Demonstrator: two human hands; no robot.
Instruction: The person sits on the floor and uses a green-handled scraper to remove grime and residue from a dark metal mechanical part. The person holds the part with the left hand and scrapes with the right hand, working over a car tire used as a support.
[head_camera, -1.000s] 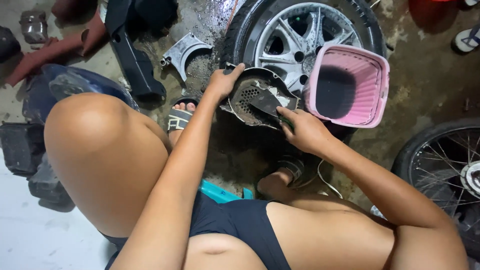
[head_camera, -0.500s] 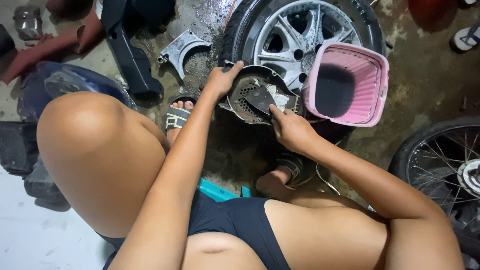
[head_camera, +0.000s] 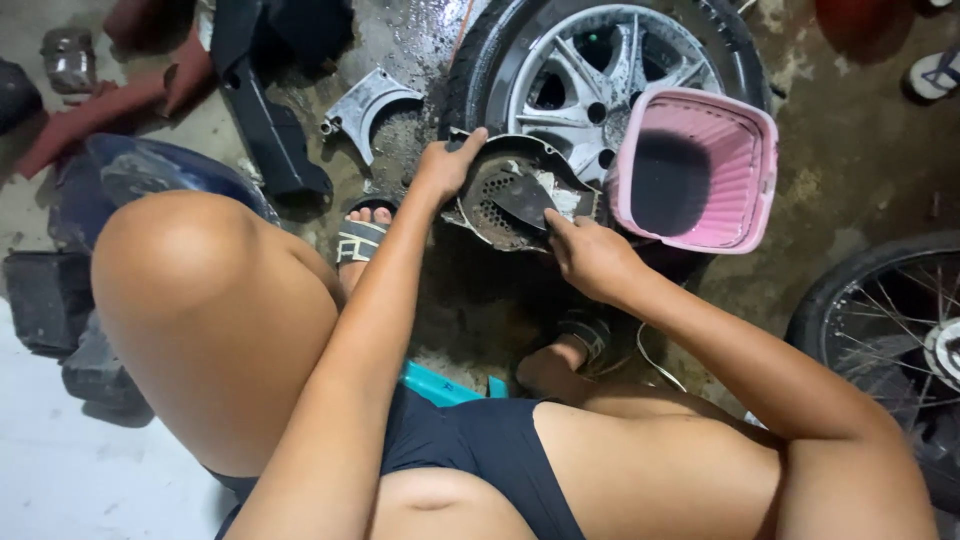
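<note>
1. Arms are stretched forward from a low seat, both reaching over wet floor.
2. The left hand is closed on the rim of a dirty perforated cover, held tilted.
3. The right hand is pressed to the cover's right side, fingers clasped on a dark scraper.
4. A wheel lies just beyond; a pink basket is touching it at right.

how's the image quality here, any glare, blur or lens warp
Head view: wide-angle warp makes the knees and arms loom large at the frame's bottom; wet glare shines on the concrete floor; the left hand, right hand, grimy perforated cover and pink basket are fairly sharp; the spoked wheel at right sits in dim shadow.
</note>
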